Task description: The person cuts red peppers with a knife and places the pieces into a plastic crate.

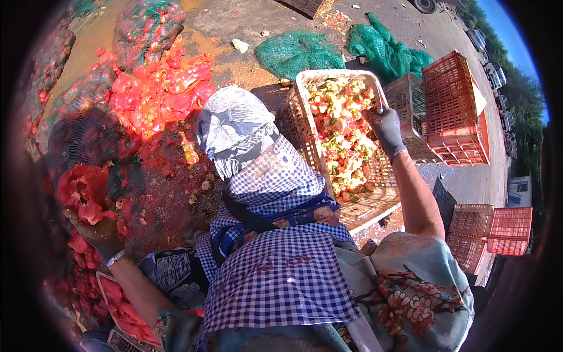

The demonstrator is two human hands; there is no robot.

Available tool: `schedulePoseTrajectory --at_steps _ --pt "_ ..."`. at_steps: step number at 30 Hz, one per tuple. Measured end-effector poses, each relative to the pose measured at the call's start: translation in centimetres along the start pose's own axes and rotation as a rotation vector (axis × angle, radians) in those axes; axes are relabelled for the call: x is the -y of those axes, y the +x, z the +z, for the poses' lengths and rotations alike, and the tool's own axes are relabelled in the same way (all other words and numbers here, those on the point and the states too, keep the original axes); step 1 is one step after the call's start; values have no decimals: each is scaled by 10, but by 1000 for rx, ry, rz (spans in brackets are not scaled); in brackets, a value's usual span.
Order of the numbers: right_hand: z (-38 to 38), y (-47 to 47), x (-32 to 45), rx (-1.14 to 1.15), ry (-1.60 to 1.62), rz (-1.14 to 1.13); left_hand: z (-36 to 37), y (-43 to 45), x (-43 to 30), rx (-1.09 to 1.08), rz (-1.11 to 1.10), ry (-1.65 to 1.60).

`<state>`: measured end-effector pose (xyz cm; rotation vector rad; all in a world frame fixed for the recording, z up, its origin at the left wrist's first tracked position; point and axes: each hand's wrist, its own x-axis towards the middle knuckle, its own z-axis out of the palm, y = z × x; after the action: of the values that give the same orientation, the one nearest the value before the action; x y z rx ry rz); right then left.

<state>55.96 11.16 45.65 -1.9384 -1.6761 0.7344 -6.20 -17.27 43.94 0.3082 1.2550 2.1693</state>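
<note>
At the left, my left hand point(94, 233), in a dirty glove, holds a red pepper point(85, 189) with an opening in it, above a heap of red peppers point(162, 92). My right hand point(386, 130), in a grey glove, is at the right rim of a pale plastic crate point(324, 165). Its fingers are curled near a small shiny metal thing; what it grips is unclear. Red and pale green pepper cores and scraps point(341, 127) lie in the crate. Blue-and-white checked cloth point(281, 273) covers my front, and patterned cloth point(235, 127) lies between the heap and the crate.
Filled net sacks point(149, 26) stand upper left. Green netting point(299, 53) lies beyond the crate. Red crates point(448, 101) are stacked to its right, with more crates point(488, 233) lower right. A crate of red peppers point(125, 308) sits lower left. Parked vehicles line the far right.
</note>
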Motion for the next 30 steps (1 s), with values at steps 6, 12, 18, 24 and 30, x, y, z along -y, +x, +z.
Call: schedulePoseTrajectory --at_steps 6,12,18,24,30 --pt "73 6 175 177 387 -312 3 -9 -2 -16 -11 -39" --pt "198 -64 315 770 583 -793 13 -30 0 137 20 15" --pt "288 -145 389 1060 209 -1227 -20 -32 17 163 148 397" --pt "351 -148 401 1345 467 -1055 -1 -31 2 163 -160 -269" --pt "383 -139 390 1202 380 -634 -8 -12 14 135 -31 -77"
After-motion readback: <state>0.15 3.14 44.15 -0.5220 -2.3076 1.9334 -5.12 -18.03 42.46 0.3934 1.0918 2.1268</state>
